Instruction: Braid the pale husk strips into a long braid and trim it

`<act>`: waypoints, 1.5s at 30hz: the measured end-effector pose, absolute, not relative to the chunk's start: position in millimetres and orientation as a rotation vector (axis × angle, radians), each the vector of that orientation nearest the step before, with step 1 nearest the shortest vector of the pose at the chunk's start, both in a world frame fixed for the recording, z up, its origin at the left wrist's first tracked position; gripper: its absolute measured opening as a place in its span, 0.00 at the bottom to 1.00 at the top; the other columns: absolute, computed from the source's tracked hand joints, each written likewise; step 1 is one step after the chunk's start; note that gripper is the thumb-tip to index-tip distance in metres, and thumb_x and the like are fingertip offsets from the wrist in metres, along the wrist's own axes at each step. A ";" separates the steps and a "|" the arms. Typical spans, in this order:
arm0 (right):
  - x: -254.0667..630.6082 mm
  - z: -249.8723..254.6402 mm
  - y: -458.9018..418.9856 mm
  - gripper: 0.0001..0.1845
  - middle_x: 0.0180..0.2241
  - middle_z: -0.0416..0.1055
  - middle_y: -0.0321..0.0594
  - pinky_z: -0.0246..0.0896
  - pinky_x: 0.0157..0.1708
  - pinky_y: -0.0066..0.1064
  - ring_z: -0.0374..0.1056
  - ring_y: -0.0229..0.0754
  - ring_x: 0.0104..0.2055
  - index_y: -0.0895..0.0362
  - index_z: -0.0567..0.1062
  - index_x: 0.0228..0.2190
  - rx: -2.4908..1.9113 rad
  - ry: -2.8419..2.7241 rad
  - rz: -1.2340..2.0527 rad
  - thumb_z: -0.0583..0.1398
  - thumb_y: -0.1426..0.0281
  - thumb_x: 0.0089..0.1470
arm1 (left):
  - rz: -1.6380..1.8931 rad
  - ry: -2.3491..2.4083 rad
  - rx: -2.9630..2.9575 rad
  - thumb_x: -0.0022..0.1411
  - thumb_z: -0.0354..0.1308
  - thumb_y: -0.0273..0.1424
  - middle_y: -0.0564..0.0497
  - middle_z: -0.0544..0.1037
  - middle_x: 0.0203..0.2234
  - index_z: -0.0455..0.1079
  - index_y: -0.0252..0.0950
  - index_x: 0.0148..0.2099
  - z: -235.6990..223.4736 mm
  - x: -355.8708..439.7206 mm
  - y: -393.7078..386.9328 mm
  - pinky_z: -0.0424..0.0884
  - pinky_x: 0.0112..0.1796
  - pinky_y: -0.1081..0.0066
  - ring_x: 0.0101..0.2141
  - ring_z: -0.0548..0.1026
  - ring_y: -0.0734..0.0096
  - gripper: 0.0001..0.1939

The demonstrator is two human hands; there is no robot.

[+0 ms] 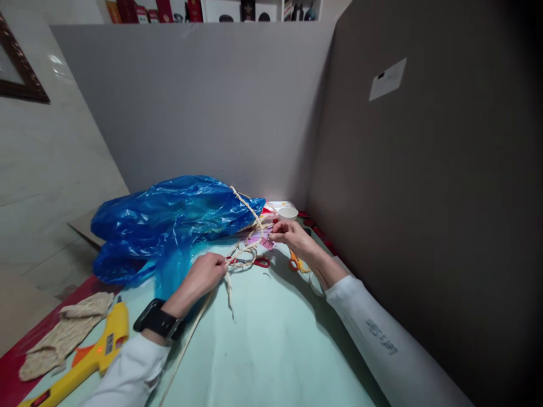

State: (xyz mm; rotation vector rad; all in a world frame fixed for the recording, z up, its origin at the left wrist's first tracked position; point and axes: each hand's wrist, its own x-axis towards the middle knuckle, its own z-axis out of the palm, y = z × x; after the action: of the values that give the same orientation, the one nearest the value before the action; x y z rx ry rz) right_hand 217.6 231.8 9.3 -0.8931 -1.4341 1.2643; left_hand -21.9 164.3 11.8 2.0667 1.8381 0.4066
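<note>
A cream-coloured twisted cord (229,291) runs between my two hands above the table. My left hand (207,271), with a black watch (156,319) on its wrist, is closed in a pinch on it. Below those fingers a loose end hangs down, and a long strand trails toward the front edge. Farther right, my right hand (291,233) pinches the cord near a tangle of its loops. Red-handled scissors (262,262) lie under the loops, partly covered. Behind the left hand is a crumpled blue plastic bag (178,209), with a stretch of cord crossing its right end.
A yellow glue gun (106,345) with a lit red light and a beige woven piece (65,336) lie at left. Orange-handled scissors (294,261) and a white bowl (288,213) stand near my right hand. Grey panels (190,102) wall the back and right.
</note>
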 end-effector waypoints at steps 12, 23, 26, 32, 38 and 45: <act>181.9 6.9 214.6 0.18 0.18 0.61 0.29 0.46 0.23 0.26 0.56 0.32 0.22 0.56 0.59 0.19 -0.919 -1.417 1.330 0.65 0.71 0.30 | 0.526 1.606 2.015 0.49 0.49 0.30 0.56 0.60 0.15 0.56 0.37 0.18 10.2 -2.4 154.2 0.51 0.26 0.70 0.23 0.59 0.72 0.10; 174.9 9.4 208.6 0.23 0.17 0.59 0.28 0.45 0.23 0.26 0.54 0.31 0.21 0.55 0.55 0.18 -0.875 -1.442 1.412 0.67 0.69 0.28 | 0.587 1.617 1.984 0.49 0.49 0.29 0.55 0.61 0.16 0.57 0.37 0.17 9.8 1.1 152.6 0.51 0.26 0.70 0.24 0.60 0.71 0.10; 175.5 13.9 205.1 0.24 0.16 0.56 0.28 0.43 0.23 0.26 0.51 0.31 0.21 0.55 0.54 0.16 -0.855 -1.460 1.425 0.68 0.67 0.29 | 0.597 1.634 1.965 0.49 0.49 0.29 0.55 0.62 0.16 0.57 0.37 0.18 10.1 0.9 152.9 0.52 0.26 0.70 0.24 0.60 0.71 0.10; 173.2 18.1 202.2 0.26 0.16 0.53 0.27 0.43 0.23 0.26 0.50 0.30 0.21 0.55 0.52 0.15 -0.849 -1.477 1.392 0.67 0.67 0.29 | 0.598 1.655 1.973 0.49 0.49 0.28 0.55 0.62 0.16 0.58 0.37 0.18 10.5 0.7 153.3 0.51 0.27 0.70 0.24 0.61 0.71 0.10; 167.0 14.6 201.1 0.23 0.15 0.53 0.27 0.42 0.22 0.26 0.49 0.30 0.20 0.54 0.51 0.16 -0.871 -1.488 1.355 0.65 0.68 0.31 | 0.588 1.627 2.037 0.49 0.49 0.27 0.55 0.61 0.16 0.57 0.37 0.18 6.9 7.3 150.2 0.49 0.27 0.70 0.24 0.59 0.71 0.10; 167.5 13.4 202.6 0.22 0.15 0.54 0.27 0.42 0.22 0.26 0.49 0.31 0.20 0.54 0.53 0.15 -0.908 -1.473 1.313 0.64 0.69 0.31 | 0.601 1.653 2.006 0.49 0.49 0.26 0.55 0.61 0.16 0.57 0.37 0.18 5.4 5.0 150.6 0.49 0.26 0.70 0.24 0.60 0.71 0.10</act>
State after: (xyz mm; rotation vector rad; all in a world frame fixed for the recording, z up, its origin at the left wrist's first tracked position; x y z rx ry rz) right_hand 167.5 202.6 13.4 -0.9080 -1.4726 1.3133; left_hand 5.0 150.6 5.4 2.0063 1.6531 0.6015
